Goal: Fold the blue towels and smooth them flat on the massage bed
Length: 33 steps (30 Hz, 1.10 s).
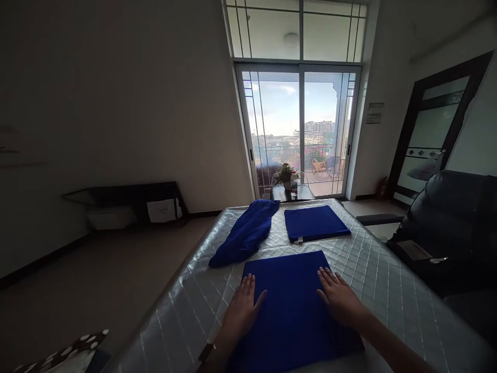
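A flat blue cushion (pixel 291 316) lies right in front of me on a quilted silver-grey mattress (pixel 186 300). My left hand (pixel 244 305) rests flat on the cushion's left side, fingers stretched out and thumb apart. On the opposite side, my right hand (pixel 338 296) is laid flat near the right edge, its fingers pointing forward. Beyond it sits a second flat blue cushion (pixel 316 223) with a small white tag on its near edge. To the left of that one is a crumpled blue cloth (pixel 246 233), stretched out diagonally.
A small dark table (pixel 277 195) with a potted plant (pixel 286 175) and a bottle (pixel 294 184) stands behind the mattress, before glass sliding doors (pixel 272 114). A black armchair (pixel 462 223) is on the right. Against the left wall stands a low dark shelf (pixel 128 194).
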### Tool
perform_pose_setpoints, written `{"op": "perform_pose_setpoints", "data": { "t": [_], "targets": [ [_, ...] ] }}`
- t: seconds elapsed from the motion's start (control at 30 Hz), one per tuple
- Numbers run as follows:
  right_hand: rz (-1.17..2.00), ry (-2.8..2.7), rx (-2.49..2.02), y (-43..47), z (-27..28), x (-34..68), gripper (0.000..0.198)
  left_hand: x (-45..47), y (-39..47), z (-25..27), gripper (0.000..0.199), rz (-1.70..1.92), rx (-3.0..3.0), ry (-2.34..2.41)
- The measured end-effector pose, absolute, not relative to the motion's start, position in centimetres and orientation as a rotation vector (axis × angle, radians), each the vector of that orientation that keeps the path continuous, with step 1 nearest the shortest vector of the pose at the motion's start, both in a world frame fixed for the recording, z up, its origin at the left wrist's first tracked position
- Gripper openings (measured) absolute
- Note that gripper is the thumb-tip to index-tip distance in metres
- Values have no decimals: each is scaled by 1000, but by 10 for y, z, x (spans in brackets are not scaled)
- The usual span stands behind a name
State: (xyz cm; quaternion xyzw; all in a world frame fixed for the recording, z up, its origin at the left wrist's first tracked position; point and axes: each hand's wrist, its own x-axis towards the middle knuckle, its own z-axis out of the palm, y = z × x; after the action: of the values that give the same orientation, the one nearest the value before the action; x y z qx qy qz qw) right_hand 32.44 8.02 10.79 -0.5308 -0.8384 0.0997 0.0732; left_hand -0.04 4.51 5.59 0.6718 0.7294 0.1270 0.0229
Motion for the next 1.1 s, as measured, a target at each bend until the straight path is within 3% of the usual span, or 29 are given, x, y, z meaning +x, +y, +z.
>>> {"op": "perform_pose_setpoints", "data": {
  "t": [0.17,0.37,1.1],
  "targets": [
    [326,-2500,-1662,117,122,311,68,1,44,60,88,357,2012,2243],
    [316,-2362,-1756,147,96,300,70,-1,46,59,86,346,2019,2233],
    [451,-2359,-1669,153,87,318,73,-1,52,58,88,97,2051,2316]
  ]
}}
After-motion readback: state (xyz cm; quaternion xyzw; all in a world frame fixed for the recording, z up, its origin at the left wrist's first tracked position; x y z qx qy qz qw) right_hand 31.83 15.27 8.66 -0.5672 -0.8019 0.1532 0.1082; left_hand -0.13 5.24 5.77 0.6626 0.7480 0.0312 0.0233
